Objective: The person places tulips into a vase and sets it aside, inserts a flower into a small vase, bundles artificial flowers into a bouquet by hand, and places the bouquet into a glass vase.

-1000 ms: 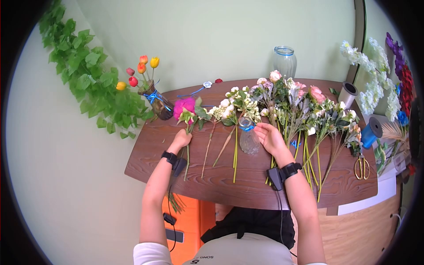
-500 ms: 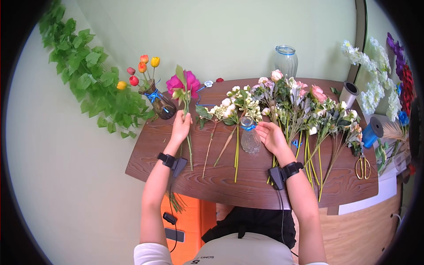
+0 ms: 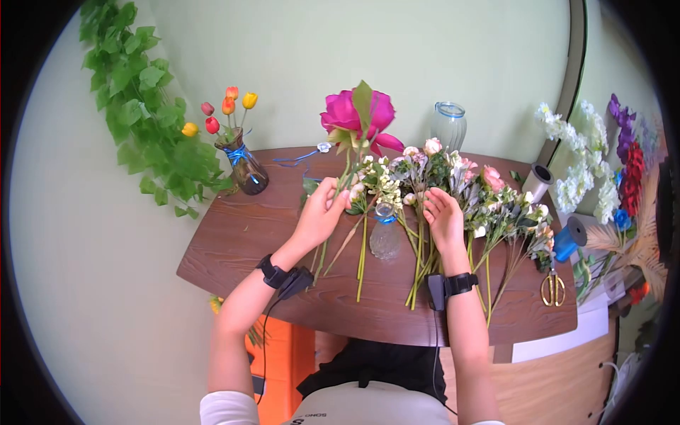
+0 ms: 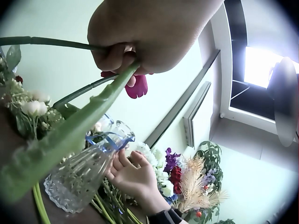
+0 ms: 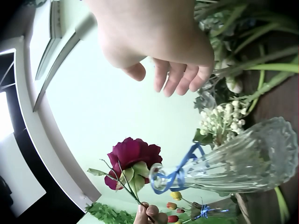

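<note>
My left hand [image 3: 319,218] pinches the green stem [image 4: 79,128] of a large magenta artificial peony [image 3: 383,112], raised above the table. Its bloom stands higher than the hand, left of the vase neck in the right wrist view. A small clear ribbed glass vase [image 3: 384,241] with a blue ribbon [image 5: 180,172] round its neck stands upright between my hands. Beside it, my right hand [image 3: 445,221] is held up with relaxed fingers and nothing in them. In the left wrist view that hand [image 4: 135,179] appears close to the vase.
Several white and pink flower stems [image 3: 489,180] lie across the brown table [image 3: 234,248]. Tulips fill a dark vase [image 3: 244,170] at back left; a larger glass jar [image 3: 449,127] stands behind. Ribbon spools [image 3: 569,241] and gold-handled scissors [image 3: 552,289] are at the right.
My left hand has lifted the magenta peony off the left side and brought it up and right, toward the small vase. My right hand has shifted slightly and its fingers now point more upward.
</note>
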`<action>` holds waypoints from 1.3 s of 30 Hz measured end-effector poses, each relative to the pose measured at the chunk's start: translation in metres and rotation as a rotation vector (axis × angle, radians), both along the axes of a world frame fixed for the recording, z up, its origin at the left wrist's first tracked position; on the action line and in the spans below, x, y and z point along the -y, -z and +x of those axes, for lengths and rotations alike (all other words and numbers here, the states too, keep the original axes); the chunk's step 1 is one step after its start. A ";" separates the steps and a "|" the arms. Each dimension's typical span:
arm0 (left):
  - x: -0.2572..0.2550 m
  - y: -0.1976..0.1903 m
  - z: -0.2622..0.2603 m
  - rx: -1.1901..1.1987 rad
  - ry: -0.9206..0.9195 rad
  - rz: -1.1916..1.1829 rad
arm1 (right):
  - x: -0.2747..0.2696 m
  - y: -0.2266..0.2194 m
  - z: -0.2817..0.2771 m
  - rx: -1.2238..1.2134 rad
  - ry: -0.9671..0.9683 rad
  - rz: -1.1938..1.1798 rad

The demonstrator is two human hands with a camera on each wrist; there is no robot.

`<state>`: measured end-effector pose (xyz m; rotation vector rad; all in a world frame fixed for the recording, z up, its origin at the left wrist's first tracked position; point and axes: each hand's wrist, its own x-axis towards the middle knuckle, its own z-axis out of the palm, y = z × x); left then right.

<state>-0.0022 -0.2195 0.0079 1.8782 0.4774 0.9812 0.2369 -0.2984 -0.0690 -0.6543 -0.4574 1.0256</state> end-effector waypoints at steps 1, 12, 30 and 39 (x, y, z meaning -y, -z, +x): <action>0.005 -0.002 0.004 0.021 0.002 -0.001 | 0.004 -0.008 0.001 0.066 0.041 0.024; 0.048 -0.002 0.033 -0.115 0.094 0.145 | 0.043 -0.084 -0.070 0.708 0.057 -0.033; 0.030 -0.055 0.035 0.291 -0.008 0.028 | 0.074 -0.098 -0.059 0.741 0.341 0.025; 0.019 -0.119 0.057 0.548 0.047 0.044 | 0.093 -0.093 -0.042 0.700 0.440 -0.024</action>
